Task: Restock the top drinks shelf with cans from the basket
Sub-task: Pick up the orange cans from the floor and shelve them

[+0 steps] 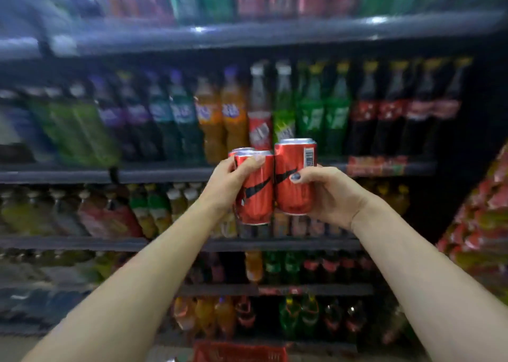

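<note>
You stand facing a drinks cooler with both arms raised in front of you. Your left hand [229, 180] is wrapped around two red cans [254, 188], fingers curled over the top of the nearer one; the second sits tucked behind it, with only its rim showing. Your right hand [327, 194] has its grip clamped on a single red can [294, 174], thumb across the front, barcode facing right. The two front cans touch side by side, held in the air level with the bottle shelf, well below the top shelf [275, 30] where they belong. That shelf already holds a blurred row of green and red drinks.

The likeliest trouble is on your left: one hand is managing two cans, and the hidden rear can looks the least secure. Reaching upward could let it slip and fall toward the bottles or the floor. Lifting cans into an already crowded top row could also knock a standing drink over.

Counted: three red cans in hand, two left and one right. One red basket [242, 352] sits at the bottom edge; its contents are out of sight. Five shelf edges show; the bottles are too blurred to count.
</note>
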Demonstrator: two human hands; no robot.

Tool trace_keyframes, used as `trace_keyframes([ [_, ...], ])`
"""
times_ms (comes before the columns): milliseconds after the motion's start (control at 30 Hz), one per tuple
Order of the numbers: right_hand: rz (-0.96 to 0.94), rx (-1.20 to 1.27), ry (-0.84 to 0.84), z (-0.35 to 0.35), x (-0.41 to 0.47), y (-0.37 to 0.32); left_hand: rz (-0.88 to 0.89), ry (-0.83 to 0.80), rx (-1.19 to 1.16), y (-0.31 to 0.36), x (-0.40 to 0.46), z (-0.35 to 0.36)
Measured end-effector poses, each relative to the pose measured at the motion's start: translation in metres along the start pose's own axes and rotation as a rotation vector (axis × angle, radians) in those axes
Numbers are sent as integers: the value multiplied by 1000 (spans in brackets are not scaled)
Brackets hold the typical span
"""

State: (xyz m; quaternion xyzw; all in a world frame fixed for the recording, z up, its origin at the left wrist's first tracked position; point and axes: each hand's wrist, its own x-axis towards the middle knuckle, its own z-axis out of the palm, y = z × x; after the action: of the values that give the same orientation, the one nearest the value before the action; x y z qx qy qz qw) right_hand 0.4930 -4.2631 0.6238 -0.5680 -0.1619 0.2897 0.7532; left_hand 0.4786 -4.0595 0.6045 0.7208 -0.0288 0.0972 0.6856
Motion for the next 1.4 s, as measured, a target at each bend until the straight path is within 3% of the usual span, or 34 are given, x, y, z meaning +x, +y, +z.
trace_keyframes([
  [200, -246, -120, -120, 135, 69, -67, 210, 67, 91, 115, 6, -136],
  [433, -404, -228, -133, 244, 146, -101, 321, 153, 145, 176, 25, -260],
  [800, -595, -234, 242, 289, 217, -162, 456, 235, 238, 237, 65, -304],
  [1133, -709, -772, 565, 302, 268, -215, 480, 391, 231, 261, 131, -342],
  [1400, -608, -964, 774, 308, 342, -236, 515, 288, 241, 267, 190, -382],
])
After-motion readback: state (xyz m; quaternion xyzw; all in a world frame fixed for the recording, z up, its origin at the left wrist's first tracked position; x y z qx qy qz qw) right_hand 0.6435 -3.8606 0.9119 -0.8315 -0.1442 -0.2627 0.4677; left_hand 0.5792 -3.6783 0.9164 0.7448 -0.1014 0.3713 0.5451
